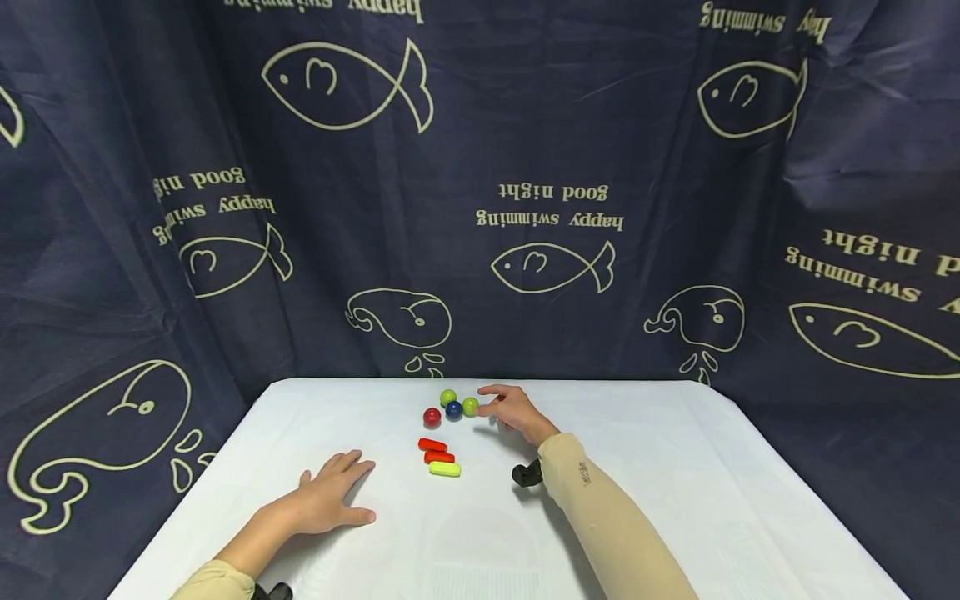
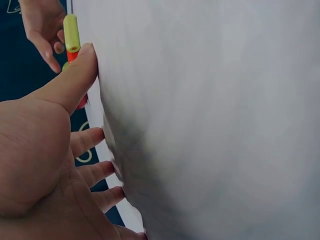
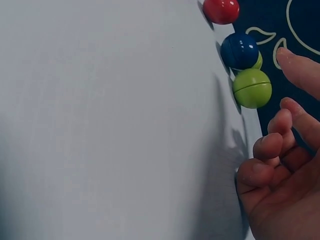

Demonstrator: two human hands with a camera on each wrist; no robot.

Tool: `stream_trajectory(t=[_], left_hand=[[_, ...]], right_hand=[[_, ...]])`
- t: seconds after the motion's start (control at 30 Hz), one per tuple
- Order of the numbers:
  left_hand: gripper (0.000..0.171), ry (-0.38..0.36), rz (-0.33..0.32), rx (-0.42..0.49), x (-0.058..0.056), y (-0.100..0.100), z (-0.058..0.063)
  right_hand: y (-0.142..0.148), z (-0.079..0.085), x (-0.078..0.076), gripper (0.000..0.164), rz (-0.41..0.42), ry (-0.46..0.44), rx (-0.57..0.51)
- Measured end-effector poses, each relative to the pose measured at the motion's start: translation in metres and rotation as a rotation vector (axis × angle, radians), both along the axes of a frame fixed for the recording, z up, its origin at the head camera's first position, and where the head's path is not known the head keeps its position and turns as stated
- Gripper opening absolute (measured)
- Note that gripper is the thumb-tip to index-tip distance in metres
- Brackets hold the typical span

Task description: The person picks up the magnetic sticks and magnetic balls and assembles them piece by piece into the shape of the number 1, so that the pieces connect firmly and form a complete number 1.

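Observation:
My left hand (image 1: pixel 330 500) rests on the white table with its fingers spread, touching no object. At the table's far side my right hand (image 1: pixel 517 412) hovers beside a green ball (image 1: pixel 470 407), its thumb and index finger held apart and the other fingers loosely bent. In the right wrist view that green ball (image 3: pixel 252 88) shows a seam around its middle, and nothing is in the hand. A dark blue ball (image 1: pixel 453 410) sits against the green one, with a second green ball (image 1: pixel 447 397) behind and a red ball (image 1: pixel 432 417) to the left.
Nearer than the balls lie two red blocks (image 1: pixel 432 445) and a yellow-green block (image 1: pixel 446 469), close together. The white table (image 1: pixel 675 500) ends at a dark blue curtain (image 1: pixel 465 167) with fish and whale drawings, which also hangs along both sides.

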State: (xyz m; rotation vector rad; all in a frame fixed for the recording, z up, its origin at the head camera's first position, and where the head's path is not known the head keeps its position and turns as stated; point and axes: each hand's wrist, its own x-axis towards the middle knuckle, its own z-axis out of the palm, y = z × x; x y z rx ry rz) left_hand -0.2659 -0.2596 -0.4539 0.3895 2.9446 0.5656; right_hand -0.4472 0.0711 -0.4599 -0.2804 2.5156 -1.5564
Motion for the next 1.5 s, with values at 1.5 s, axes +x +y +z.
stream_trajectory(t=[1.5], left_hand=[[0.091,-0.019,-0.004,0.034,0.004,0.002,0.002]], right_hand=[[-0.011,-0.018,-0.012,0.045,-0.074,0.039,-0.002]])
